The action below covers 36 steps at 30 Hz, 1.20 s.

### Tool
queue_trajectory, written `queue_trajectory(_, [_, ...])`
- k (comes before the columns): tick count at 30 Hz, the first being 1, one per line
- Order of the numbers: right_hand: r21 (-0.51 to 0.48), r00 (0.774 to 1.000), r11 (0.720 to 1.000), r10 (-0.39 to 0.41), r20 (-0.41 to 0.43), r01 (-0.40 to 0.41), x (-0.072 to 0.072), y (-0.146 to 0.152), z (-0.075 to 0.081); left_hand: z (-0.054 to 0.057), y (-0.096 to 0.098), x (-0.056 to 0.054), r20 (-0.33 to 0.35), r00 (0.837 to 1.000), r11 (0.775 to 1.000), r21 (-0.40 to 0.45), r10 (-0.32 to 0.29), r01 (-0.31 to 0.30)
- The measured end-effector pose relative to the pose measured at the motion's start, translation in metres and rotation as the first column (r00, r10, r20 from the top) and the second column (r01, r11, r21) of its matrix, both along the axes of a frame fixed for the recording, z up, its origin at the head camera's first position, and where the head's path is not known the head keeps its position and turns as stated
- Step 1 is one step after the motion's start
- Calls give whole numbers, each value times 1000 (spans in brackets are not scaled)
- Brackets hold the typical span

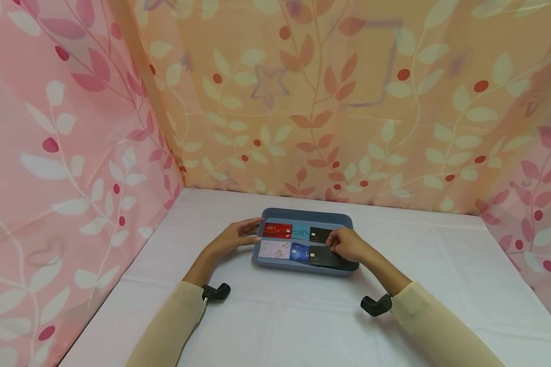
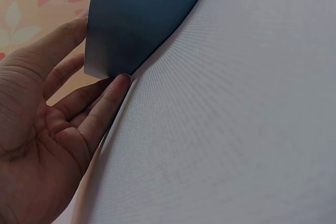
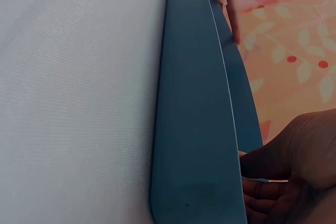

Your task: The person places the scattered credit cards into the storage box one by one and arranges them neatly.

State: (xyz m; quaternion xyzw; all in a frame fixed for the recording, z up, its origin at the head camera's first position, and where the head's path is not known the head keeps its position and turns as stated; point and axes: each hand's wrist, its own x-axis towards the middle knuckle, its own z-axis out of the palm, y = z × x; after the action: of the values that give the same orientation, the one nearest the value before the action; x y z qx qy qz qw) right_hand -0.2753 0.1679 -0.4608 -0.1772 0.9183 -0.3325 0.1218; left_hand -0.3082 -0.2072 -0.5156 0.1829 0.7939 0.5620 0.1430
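Note:
A blue-grey tray (image 1: 303,268) lies on the white cloth with several cards in two rows. The upper row shows a red VIP card (image 1: 277,230), a light blue card (image 1: 300,232) and a black VIP card (image 1: 318,234). Below are a white card (image 1: 274,249), a dark blue card (image 1: 299,252) and another black VIP card (image 1: 323,257). My left hand (image 1: 233,237) touches the tray's left end with fairly straight fingers. My right hand (image 1: 349,244), fingers curled, pinches the lower black card at its upper edge; the right wrist view hides the fingertips behind the tray's wall.
White cloth (image 1: 275,316) covers the table around the tray. Floral fabric (image 1: 321,102) hangs behind, with pink floral fabric (image 1: 73,153) at the left and more at the right. A black wrist device sits at each sleeve cuff.

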Motion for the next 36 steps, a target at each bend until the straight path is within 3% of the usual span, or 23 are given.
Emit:
queue_trajectory(9, [17,999,1000,-2,-32,3,1,-1,0,3,1,2,10,1000,1000,-11,13,-13])
queue_trajectory(19, [102,990,995,15,-137,-1,3,-3,1,2,1,1,3,1000,1000,-3,8,-8])
queue_trajectory(36, [148,989,988,-27,-148,49,8,-6,6,-1,0,-1,-6,1000,1000,0,-1,1])
